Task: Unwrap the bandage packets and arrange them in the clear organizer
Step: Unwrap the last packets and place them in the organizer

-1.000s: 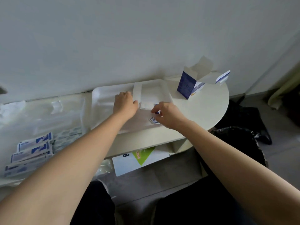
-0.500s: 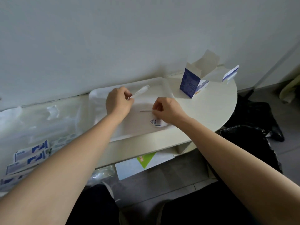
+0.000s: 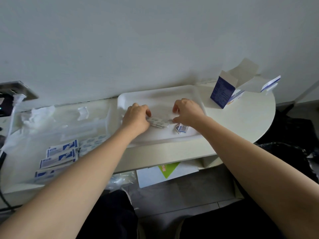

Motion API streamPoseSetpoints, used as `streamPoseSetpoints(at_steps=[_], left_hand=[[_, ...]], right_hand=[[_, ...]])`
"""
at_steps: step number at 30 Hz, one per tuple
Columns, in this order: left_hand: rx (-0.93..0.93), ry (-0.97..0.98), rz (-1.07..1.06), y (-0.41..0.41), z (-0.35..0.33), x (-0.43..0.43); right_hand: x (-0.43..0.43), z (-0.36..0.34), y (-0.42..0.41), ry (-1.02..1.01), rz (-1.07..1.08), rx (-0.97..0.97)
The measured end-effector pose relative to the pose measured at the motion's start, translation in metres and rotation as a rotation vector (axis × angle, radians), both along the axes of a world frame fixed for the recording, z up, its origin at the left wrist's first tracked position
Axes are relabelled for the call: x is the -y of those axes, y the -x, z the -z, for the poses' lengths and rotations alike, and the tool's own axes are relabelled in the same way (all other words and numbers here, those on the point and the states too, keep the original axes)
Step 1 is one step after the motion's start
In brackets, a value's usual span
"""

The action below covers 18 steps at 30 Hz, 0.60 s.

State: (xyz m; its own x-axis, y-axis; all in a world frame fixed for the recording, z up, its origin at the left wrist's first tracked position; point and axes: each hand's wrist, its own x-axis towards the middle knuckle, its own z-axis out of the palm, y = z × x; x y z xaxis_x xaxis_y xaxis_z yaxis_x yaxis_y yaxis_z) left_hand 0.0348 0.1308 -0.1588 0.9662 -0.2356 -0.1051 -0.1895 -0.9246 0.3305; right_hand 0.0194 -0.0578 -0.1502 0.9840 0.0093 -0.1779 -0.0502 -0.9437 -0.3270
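The organizer [image 3: 155,94] looks like smooth, frosted plastic on a matt cream tabletop [image 3: 241,121], with a printed cardboard box [image 3: 222,94] to its right, and to its left crinkled, glossy clear plastic film [image 3: 69,121] and paper-wrapped bandage packets [image 3: 60,152].

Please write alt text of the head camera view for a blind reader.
A person's left hand and right hand hold bandages between them over a white tray. An open blue box stands to the right, packets lie left.

Nothing legible: blurred characters on blue-white paper packets [image 3: 59,152], fine print on blue cardboard carton [image 3: 221,94], orange marks on white-green flat box [image 3: 168,170].
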Motion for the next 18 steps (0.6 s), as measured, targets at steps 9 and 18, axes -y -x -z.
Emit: streamPoseSetpoints(at_steps=[9,18], left_hand=[[-0.033,0.064,-0.051,0.0052,0.0031,-0.0068],[-0.015,0.085,-0.086,0.0085,0.0064,-0.0078]], right_hand=[[0.0018,-0.0012,0.0016,0.013,-0.015,0.016],[0.0007,-0.0059,0.0052,0.098,-0.089,0.059]])
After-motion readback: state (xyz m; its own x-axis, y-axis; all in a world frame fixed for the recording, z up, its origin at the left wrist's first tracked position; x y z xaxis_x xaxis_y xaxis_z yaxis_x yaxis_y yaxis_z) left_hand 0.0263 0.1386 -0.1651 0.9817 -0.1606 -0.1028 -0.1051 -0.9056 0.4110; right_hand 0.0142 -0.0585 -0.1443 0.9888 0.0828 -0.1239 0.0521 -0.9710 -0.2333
